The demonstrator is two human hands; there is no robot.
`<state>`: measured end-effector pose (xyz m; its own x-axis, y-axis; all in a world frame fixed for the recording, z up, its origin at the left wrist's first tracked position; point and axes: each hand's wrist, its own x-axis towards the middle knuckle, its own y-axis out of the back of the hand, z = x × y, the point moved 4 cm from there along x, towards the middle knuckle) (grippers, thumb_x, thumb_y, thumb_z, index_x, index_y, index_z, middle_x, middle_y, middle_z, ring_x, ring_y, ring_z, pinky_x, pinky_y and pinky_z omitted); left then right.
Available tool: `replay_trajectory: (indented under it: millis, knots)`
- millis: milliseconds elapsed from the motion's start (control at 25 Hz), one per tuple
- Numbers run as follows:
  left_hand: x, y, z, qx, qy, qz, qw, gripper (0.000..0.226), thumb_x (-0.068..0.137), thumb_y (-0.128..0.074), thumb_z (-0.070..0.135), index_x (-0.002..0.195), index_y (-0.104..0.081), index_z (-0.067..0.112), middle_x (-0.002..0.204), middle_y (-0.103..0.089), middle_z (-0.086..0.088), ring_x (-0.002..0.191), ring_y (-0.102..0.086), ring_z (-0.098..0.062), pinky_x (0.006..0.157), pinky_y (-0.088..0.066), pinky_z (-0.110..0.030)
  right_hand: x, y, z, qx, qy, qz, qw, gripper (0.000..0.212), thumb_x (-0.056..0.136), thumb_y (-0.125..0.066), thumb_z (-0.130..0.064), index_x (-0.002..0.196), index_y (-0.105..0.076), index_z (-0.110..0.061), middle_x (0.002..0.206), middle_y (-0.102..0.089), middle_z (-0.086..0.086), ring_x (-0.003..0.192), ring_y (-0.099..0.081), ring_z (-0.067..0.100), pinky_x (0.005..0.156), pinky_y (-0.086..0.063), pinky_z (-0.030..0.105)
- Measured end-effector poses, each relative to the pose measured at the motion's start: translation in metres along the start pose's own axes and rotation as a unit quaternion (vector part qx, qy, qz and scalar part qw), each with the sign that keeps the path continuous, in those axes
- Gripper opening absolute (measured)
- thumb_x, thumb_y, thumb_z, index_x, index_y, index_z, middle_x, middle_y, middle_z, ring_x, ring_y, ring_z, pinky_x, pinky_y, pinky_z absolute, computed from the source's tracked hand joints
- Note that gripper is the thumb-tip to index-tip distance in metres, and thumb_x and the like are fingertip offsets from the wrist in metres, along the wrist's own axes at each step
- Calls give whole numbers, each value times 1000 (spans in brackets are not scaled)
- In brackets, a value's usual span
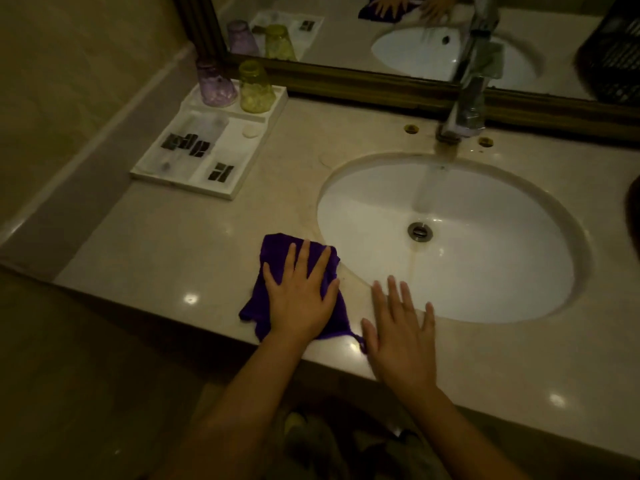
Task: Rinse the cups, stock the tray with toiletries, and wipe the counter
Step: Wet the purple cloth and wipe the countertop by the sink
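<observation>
Purple cloth flat near the worktop front edge, left of the sink, left hand spread on it, right hand open beside, neither grip closed, bare worktop leftward, tray with upturned cups behind.

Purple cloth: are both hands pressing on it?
No. Only the left hand lies flat on the purple cloth; the right hand rests open on the bare counter beside it.

Dim yellowish light, small glare spots on the counter, soft blur, wide-angle bending at edges.
</observation>
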<state>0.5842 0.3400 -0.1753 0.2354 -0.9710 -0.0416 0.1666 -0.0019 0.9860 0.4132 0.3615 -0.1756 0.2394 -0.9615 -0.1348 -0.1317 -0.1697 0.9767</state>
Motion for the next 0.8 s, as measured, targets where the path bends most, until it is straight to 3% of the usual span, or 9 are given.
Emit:
replay_trajectory:
  millis: [280,800]
  knots:
    - [-19,8,-69,3,134,24,991,65,87,-17,57,145,-3,33,158,-8,-6,145,-1,-24,108,-2,-63,-2,6,-4,-27,-8,-21,999,68,85,0,-55,146,3,-28,156,8,-2,140,13,11,114,4,46]
    - [-47,24,-123,-48,224,55,972,59,94,-35,33,146,-13,17,157,-12,-9,144,-7,-23,111,-13,-53,-3,8,-5,-23,-6,-30,999,68,84,0,-56,146,4,-28,155,10,-2,140,12,11,115,3,46]
